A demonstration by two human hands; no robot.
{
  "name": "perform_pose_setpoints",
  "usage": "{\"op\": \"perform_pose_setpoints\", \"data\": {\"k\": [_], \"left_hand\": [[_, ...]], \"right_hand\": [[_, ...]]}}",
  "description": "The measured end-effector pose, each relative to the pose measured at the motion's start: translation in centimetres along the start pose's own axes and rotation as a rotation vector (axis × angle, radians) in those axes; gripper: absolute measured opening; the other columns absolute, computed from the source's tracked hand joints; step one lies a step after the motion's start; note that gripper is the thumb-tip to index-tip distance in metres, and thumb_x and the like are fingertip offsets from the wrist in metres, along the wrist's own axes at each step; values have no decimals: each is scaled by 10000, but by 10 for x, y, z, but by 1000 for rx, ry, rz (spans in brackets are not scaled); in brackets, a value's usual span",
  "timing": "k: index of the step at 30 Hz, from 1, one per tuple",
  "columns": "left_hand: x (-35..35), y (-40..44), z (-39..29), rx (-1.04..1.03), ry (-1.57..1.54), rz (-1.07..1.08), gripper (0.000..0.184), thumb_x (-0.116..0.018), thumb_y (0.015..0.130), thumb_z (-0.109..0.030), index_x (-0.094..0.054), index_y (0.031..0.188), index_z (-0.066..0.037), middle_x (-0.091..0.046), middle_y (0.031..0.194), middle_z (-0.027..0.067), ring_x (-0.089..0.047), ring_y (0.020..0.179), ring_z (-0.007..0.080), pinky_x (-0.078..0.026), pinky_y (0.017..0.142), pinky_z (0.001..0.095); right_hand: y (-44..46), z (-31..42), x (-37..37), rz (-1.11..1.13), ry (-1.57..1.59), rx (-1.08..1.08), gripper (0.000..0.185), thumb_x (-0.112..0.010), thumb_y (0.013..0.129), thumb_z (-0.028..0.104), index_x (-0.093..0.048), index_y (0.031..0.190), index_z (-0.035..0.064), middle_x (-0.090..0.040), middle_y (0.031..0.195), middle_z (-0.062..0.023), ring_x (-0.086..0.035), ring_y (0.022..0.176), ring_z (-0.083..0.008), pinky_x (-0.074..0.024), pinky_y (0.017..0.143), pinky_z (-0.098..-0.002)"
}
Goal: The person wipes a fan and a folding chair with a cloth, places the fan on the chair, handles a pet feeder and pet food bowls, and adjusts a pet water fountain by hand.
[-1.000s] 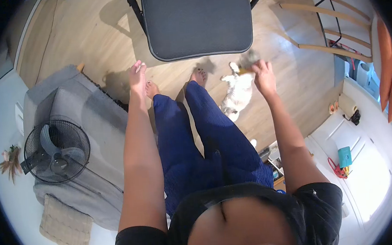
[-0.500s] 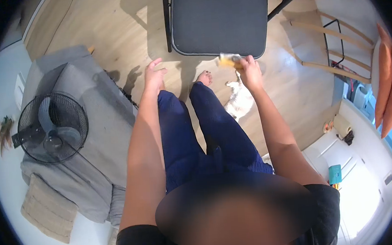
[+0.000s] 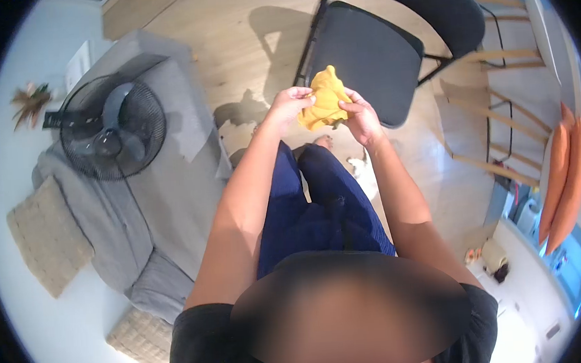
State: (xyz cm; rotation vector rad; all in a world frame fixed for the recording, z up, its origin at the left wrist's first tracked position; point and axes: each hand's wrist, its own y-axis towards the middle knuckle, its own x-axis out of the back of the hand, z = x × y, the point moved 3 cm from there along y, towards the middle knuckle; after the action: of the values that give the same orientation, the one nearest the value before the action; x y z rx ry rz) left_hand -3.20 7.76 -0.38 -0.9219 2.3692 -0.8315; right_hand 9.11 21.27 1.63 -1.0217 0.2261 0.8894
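A crumpled yellow cloth (image 3: 325, 99) is stretched between my two hands, in front of the black chair seat (image 3: 366, 57). My left hand (image 3: 292, 105) pinches its left edge between thumb and fingers. On the opposite side my right hand (image 3: 362, 116) grips it, thumb on top. A small dark patch shows at the cloth's lower edge near the right fingers. Below the hands are my legs in dark blue trousers (image 3: 325, 206); one bare foot (image 3: 324, 141) shows on the floor.
A white animal (image 3: 364, 173) lies on the wooden floor beside my leg, partly hidden by my right arm. A grey sofa (image 3: 166, 209) with a black fan (image 3: 111, 129) stands at the left. Wooden-legged chairs (image 3: 499, 109) and orange cushions (image 3: 562, 185) are at the right.
My left hand, empty and spread before, now holds the yellow cloth too. The cloth is opened out between both hands. My view has turned, and the chair appears further right.
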Motion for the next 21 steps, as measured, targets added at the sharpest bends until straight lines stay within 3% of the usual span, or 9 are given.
{"op": "perform_pose_setpoints", "data": {"k": [2,4,5,7,9,11,15,18,21], "left_hand": [[17,-2,0,-50,24,-124,335,-690,804,-149,-608,1100,-14,-649,1009,83,-595,918,173,-447,831,297],[51,-2,-13,-200,305,-383,225,-672,798,-90,-645,1002,0,-671,909,72,-621,794,153,-488,715,292],[72,-9,-21,-211,298,-426,225,-672,798,-90,-645,1002,0,-671,909,72,-621,794,153,-488,715,292],[105,-19,-32,-211,492,-686,205,-660,798,-68,-643,987,9,-665,883,61,-612,799,127,-483,705,274],[152,-22,-38,-213,357,-767,153,-646,806,-55,-643,949,-1,-650,852,42,-608,780,132,-482,696,277],[204,-26,-48,-312,-188,-900,140,-642,819,-64,-632,950,-16,-635,846,28,-605,760,145,-485,687,283],[298,-18,-87,-422,-564,-979,152,-641,828,-68,-616,973,-25,-627,855,22,-594,741,141,-480,667,275],[364,-1,-125,-445,-526,-983,174,-635,839,-73,-605,1001,-18,-622,859,17,-591,750,137,-479,678,272],[429,17,-162,-381,-222,-1044,207,-643,831,-90,-603,1016,-4,-626,846,31,-600,782,152,-480,711,278]], "right_hand": [[13,-1,-4,-102,-383,136,577,-607,823,70,-394,1360,84,-474,1272,-118,-510,1117,-248,-421,925,-364],[12,13,-27,-469,-1512,481,734,-697,725,101,-372,1382,143,-366,1318,-191,-468,1105,-321,-402,946,-372],[10,16,-36,-444,-1570,712,618,-697,719,91,-469,1292,120,-438,1212,-175,-479,1012,-294,-417,896,-353],[17,24,-51,-287,-1447,467,377,-689,729,90,-590,1093,83,-517,980,-125,-509,866,-238,-440,785,-335],[15,22,-70,-185,-1412,440,267,-677,741,82,-611,999,68,-505,874,-103,-508,790,-221,-441,734,-332],[16,17,-89,-71,-1443,450,106,-637,788,87,-646,885,43,-490,715,-81,-507,641,-205,-446,650,-322],[37,-13,-96,-13,-1488,284,161,-619,821,148,-650,933,37,-572,826,-121,-577,750,-237,-466,693,-340],[60,-32,-118,1,-1517,149,194,-616,828,177,-650,952,31,-607,900,-146,-607,823,-263,-476,730,-356],[91,-45,-155,28,-1498,67,224,-612,832,201,-644,973,31,-613,921,-164,-615,850,-295,-479,752,-373]]}}
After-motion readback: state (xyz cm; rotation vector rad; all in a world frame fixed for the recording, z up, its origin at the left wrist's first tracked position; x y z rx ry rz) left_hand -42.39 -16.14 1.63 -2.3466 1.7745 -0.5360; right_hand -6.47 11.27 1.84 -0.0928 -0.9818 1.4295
